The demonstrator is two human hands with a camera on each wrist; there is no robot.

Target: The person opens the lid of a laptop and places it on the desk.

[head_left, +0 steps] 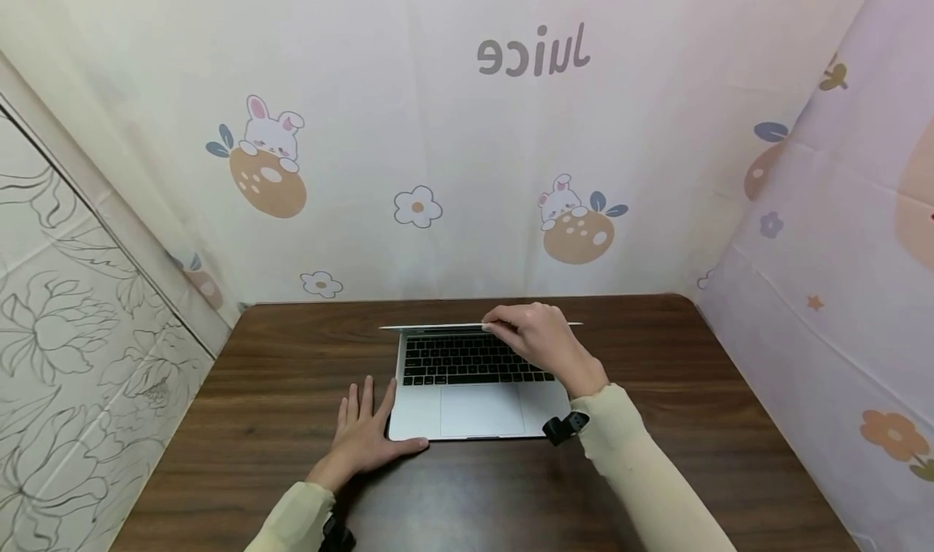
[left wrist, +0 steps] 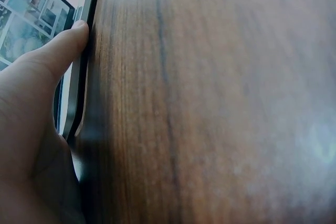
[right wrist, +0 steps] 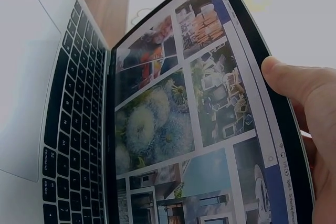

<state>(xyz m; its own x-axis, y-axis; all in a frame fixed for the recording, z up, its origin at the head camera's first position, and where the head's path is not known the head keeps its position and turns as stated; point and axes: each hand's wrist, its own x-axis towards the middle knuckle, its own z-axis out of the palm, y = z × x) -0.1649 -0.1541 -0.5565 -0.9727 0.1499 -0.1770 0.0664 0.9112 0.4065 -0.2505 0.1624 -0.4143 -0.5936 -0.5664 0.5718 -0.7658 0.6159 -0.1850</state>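
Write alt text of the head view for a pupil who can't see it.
A person's right hand grips the raised lid of a laptop on a brown table, while the left hand rests at the laptop's near left corner.

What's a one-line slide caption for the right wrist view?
Bare right hand gripping the black-bordered rectangular screen of a silver laptop with black keys by its edge.

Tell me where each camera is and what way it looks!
Head: on the person's head, facing forward and down at the laptop; left hand, right hand and sleeves show.
Left wrist: on that wrist, facing the table and laptop's front edge; left hand partly shows.
Right wrist: on that wrist, facing the keyboard and screen; both hands partly show.
Shared: both wrist views see the lit screen.
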